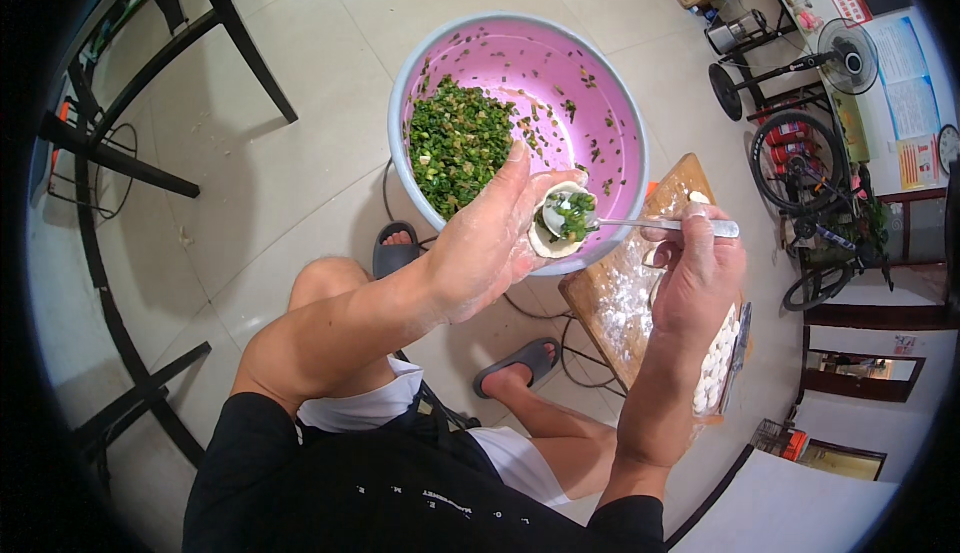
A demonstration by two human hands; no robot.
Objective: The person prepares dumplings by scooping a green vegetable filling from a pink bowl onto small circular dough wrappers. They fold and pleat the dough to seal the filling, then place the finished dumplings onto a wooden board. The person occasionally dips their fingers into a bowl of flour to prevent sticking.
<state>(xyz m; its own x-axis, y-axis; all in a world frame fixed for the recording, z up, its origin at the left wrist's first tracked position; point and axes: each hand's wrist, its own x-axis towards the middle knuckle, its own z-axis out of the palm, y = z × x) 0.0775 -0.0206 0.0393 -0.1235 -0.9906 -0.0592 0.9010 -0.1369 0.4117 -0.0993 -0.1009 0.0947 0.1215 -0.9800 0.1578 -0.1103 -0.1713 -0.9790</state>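
Note:
My left hand (490,228), dusted with flour, cups a round dumpling wrapper (546,244) over the near rim of a pink basin (590,83). Chopped green filling (575,215) lies at the middle of the wrapper, under the bowl of a metal spoon (640,222). The spoon's handle is pinched in my right hand (697,271), above a floured wooden board. A heap of chopped green filling (455,138) covers the left side of the basin, with scraps stuck to its wall.
To the right, the wooden board (615,303) carries flour and a tray of pale dumplings (715,363). Black chair legs (240,38) stand at left. A fan (845,58) and a bicycle (800,168) are at far right. Cables run on the floor near my sandals (515,365).

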